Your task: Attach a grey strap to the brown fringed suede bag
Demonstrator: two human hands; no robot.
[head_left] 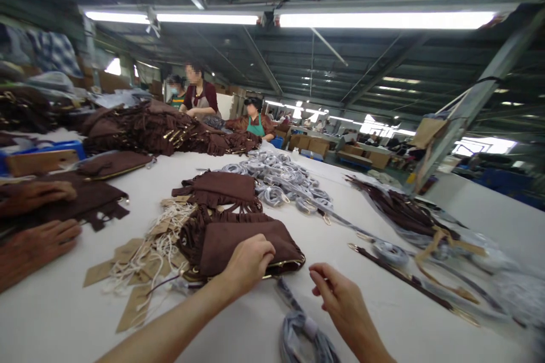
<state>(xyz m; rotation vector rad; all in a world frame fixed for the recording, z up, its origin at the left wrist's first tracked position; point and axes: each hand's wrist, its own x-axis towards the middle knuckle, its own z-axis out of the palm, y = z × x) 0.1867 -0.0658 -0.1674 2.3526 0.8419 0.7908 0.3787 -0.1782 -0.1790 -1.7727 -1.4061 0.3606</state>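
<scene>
1. L hand (249, 264) is curled over the near edge of the brown suede bag (242, 244), fingers clamped on the bag's rim right by its gold zip; it's got the bag.
2. R hand (340, 300) sits just right of the L, palm half open, fingers loosely bent and holding nothing; thumb & forefinger are narrow, not pinched.
3. Betw. the two hands lies a grey wrapped strap (302, 329), running toward the near table edge and touching neither hand, as far as I can tell.
4. Just left of the L hand there's a heap of kraft hang tags (140, 261) w/ white strings, crowding the bag's left side. Tight there.
5. Beyond the L hand is a second fringed bag (221, 188), close behind the held one.
6. Beyond the R hand is a pile of wrapped grey straps (281, 178), well apart from it.
7. Right of the R hand a dark strap w/ gold tips (404, 278) lies diagonal; past it, more straps in clear plastic (404, 212).
8. Open room: bare white table (59, 317) near-left of the L forearm, plus a strip betw. the R hand & the dark strap.
9. Far left, another person's hands (36, 221) rest on dark fabric, well apart from both hands.
</scene>
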